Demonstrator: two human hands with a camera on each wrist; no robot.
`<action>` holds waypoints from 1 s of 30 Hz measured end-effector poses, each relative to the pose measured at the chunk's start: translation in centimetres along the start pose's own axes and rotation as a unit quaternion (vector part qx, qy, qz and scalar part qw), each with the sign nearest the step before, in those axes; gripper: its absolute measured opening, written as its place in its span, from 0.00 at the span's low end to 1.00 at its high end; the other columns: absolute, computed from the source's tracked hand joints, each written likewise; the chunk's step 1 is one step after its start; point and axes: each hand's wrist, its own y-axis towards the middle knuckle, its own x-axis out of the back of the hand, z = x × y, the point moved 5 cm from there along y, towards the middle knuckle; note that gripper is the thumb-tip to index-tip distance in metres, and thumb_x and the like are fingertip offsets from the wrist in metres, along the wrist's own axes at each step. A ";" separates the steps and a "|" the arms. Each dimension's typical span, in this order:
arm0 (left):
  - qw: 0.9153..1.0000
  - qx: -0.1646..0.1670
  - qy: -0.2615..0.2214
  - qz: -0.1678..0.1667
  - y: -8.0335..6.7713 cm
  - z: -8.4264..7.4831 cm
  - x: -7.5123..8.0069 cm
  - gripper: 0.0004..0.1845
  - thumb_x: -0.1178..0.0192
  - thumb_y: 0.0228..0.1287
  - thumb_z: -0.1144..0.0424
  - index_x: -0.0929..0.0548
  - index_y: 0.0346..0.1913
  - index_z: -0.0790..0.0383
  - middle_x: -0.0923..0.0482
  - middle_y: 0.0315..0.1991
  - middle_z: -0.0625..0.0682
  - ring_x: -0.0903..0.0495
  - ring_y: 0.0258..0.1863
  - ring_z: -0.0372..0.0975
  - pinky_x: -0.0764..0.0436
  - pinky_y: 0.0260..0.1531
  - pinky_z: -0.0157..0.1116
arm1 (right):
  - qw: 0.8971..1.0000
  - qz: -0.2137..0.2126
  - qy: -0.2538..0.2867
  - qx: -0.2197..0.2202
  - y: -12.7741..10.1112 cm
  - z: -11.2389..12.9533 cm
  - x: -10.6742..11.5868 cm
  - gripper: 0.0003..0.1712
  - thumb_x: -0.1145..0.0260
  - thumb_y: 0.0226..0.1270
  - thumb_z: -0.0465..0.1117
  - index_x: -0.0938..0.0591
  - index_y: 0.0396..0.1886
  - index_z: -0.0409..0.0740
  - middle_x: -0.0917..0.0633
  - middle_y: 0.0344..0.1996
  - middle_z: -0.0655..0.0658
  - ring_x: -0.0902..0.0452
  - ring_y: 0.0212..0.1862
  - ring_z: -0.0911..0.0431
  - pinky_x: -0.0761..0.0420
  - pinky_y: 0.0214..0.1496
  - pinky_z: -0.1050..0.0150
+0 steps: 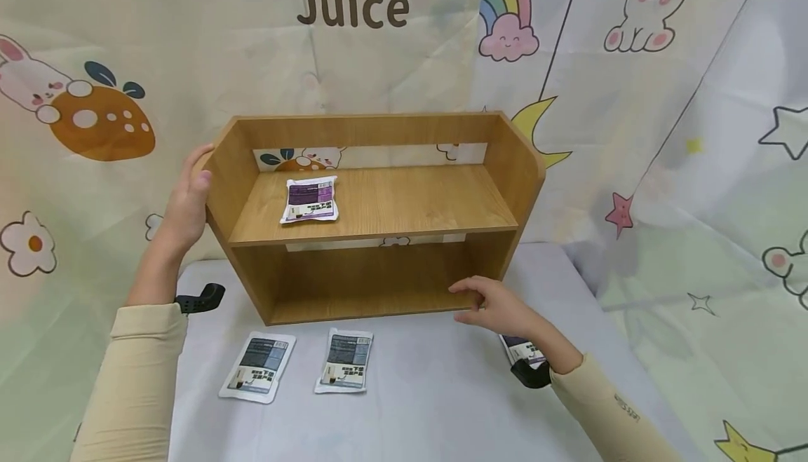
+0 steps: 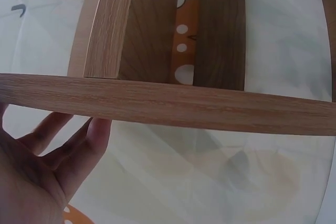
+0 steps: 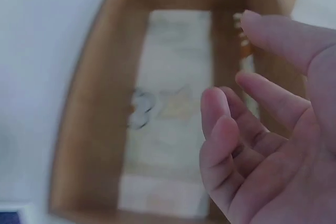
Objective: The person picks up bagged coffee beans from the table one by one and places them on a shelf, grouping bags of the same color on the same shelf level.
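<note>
Two-tier wooden shelf (image 1: 379, 209) upright on table, purple packet (image 1: 309, 200) on upper board.

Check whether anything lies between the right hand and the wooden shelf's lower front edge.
Nothing visible does. The right hand hovers open at the wooden shelf, by its bottom right front corner. The packets lie off to its left on the table.

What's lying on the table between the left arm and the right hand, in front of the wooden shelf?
Two flat packets lie side by side on the table, between the left sleeve and the right hand. The head view shows it.
</note>
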 end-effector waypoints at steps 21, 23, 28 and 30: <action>1.000 0.013 -0.001 -0.008 -0.2 0.1 0.0 0.27 0.67 0.75 0.49 0.51 0.75 0.36 0.45 0.68 0.58 0.40 0.59 0.55 0.36 0.51 0.65 | 0.991 -0.061 -0.012 -0.121 -7.8 -11.6 1.3 0.26 0.28 0.60 0.43 0.21 0.55 0.37 0.19 0.41 0.38 0.24 0.41 0.48 0.22 0.34 0.63; 1.000 0.015 -0.001 -0.007 -0.1 0.0 0.0 0.27 0.67 0.75 0.48 0.51 0.75 0.35 0.46 0.68 0.57 0.40 0.60 0.56 0.37 0.52 0.66 | 0.988 -0.072 -0.024 -0.136 -8.1 -12.8 1.3 0.26 0.28 0.61 0.44 0.22 0.56 0.36 0.19 0.44 0.38 0.23 0.45 0.45 0.21 0.39 0.59; 1.000 0.005 -0.003 -0.011 0.1 -0.2 0.1 0.27 0.66 0.75 0.48 0.50 0.75 0.37 0.46 0.68 0.56 0.41 0.60 0.54 0.37 0.53 0.64 | 0.982 -0.103 -0.030 -0.156 -8.5 -15.2 1.1 0.28 0.27 0.60 0.45 0.22 0.57 0.36 0.20 0.51 0.35 0.25 0.51 0.38 0.23 0.47 0.46; 1.000 0.004 -0.003 -0.013 0.1 -0.2 0.2 0.27 0.66 0.75 0.48 0.50 0.75 0.37 0.45 0.68 0.56 0.40 0.60 0.53 0.37 0.53 0.63 | 0.980 -0.114 -0.025 -0.158 -8.7 -15.7 1.0 0.30 0.26 0.58 0.47 0.21 0.56 0.35 0.21 0.52 0.33 0.25 0.52 0.36 0.24 0.49 0.42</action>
